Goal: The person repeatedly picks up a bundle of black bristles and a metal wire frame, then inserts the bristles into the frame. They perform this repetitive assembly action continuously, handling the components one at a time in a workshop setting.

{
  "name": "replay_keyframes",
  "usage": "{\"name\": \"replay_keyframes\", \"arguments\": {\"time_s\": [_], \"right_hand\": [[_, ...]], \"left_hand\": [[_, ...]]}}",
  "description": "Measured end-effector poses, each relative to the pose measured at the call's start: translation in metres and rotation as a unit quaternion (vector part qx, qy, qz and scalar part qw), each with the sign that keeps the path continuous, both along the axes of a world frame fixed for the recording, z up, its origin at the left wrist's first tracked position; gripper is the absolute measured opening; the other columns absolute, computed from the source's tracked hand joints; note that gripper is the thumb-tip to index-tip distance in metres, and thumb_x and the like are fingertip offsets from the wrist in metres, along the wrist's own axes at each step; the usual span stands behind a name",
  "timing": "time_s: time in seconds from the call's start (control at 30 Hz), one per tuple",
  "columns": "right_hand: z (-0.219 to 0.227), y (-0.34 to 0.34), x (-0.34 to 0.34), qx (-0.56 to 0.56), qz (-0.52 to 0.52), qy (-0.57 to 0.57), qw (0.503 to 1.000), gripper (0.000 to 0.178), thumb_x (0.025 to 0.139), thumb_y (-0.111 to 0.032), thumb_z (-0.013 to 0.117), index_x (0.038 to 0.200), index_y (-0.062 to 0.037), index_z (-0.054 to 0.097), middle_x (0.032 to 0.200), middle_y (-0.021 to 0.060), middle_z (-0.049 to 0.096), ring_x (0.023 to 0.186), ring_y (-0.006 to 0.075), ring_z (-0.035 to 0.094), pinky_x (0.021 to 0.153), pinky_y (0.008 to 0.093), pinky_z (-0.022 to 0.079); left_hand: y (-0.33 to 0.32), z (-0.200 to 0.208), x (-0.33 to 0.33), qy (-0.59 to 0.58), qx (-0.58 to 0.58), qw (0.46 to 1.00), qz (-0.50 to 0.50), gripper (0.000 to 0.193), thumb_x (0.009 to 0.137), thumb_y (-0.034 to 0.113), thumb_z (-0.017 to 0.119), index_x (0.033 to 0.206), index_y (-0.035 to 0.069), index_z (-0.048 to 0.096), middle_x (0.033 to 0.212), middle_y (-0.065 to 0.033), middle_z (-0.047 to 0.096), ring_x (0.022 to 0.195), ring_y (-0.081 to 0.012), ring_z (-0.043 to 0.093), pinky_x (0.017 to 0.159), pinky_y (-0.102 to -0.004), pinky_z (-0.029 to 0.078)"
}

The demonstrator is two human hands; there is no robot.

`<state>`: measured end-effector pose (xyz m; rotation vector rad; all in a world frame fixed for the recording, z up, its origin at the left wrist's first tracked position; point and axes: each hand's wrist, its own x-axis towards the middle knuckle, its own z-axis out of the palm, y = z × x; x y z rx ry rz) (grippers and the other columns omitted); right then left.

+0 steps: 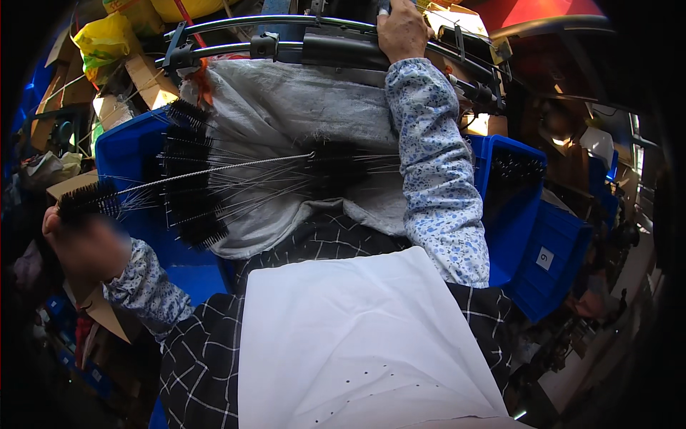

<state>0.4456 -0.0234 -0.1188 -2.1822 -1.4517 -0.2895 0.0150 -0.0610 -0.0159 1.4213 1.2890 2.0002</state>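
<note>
At the far left my left hand (pixel 93 247), partly blurred, is closed around the bristle end of a black wire brush (pixel 89 200). Its twisted wire stem runs rightward to a small loop over my lap. Beneath it, a bundle of similar black brushes (pixel 189 186) with thin wire stems lies across a grey-white cloth (pixel 286 93). More dark bristles (pixel 336 168) show at the middle of the cloth. My right hand (pixel 404 32) is up at the top, fingers curled at the metal-rod machine (pixel 336 46); what they grip is mostly hidden.
Blue plastic bins stand on both sides: one at the left (pixel 121 146), one at the right (pixel 500 186) with dark bristles in it. Cardboard pieces (pixel 150 82) and a yellow bag (pixel 107 43) crowd the upper left. A white apron (pixel 364 336) covers my lap.
</note>
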Motion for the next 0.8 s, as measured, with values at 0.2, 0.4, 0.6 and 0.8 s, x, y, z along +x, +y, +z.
{"name": "replay_keyframes", "arguments": {"time_s": [0.2,0.4,0.6,0.8], "right_hand": [[0.003,-0.026,0.052,0.012,0.012,0.009,1.0,0.033,0.071,-0.022,0.054,0.1,-0.0059,0.053,0.086,0.0149,0.057,0.087,0.03,0.052,0.076,0.0394,0.039],[0.024,-0.011,0.102,-0.252,-0.086,-0.106,0.958,0.032,0.079,-0.036,0.044,0.107,-0.0215,0.051,0.101,0.0096,0.055,0.093,0.0284,0.052,0.078,0.0368,0.04],[0.066,-0.068,0.117,-0.218,0.072,0.127,0.965,0.027,0.081,-0.029,0.048,0.1,-0.0117,0.056,0.083,0.0088,0.06,0.075,0.0155,0.057,0.067,0.0275,0.043],[0.089,-0.123,0.011,-0.313,0.357,0.184,0.86,0.032,0.085,-0.026,0.042,0.108,-0.005,0.049,0.097,0.0149,0.055,0.09,0.0261,0.052,0.076,0.0336,0.041]], "left_hand": [[0.0,0.002,0.01,-0.017,-0.055,0.998,0.021,0.019,0.082,0.015,0.047,0.094,0.0,0.05,0.089,-0.0073,0.049,0.082,-0.0125,0.049,0.068,-0.0224,0.043],[0.013,-0.004,0.048,-0.097,-0.075,0.977,-0.177,0.014,0.083,0.013,0.046,0.089,0.002,0.051,0.083,-0.005,0.053,0.077,-0.0115,0.052,0.07,-0.0217,0.044],[0.01,-0.015,0.073,-0.075,-0.129,0.944,-0.293,0.014,0.084,0.012,0.044,0.092,0.002,0.051,0.085,-0.0034,0.053,0.075,-0.0077,0.051,0.066,-0.0186,0.043],[-0.014,-0.025,0.139,-0.066,-0.243,0.864,-0.435,0.017,0.086,0.019,0.042,0.088,0.003,0.047,0.079,-0.0019,0.052,0.069,-0.0053,0.05,0.062,-0.0165,0.042]]}}
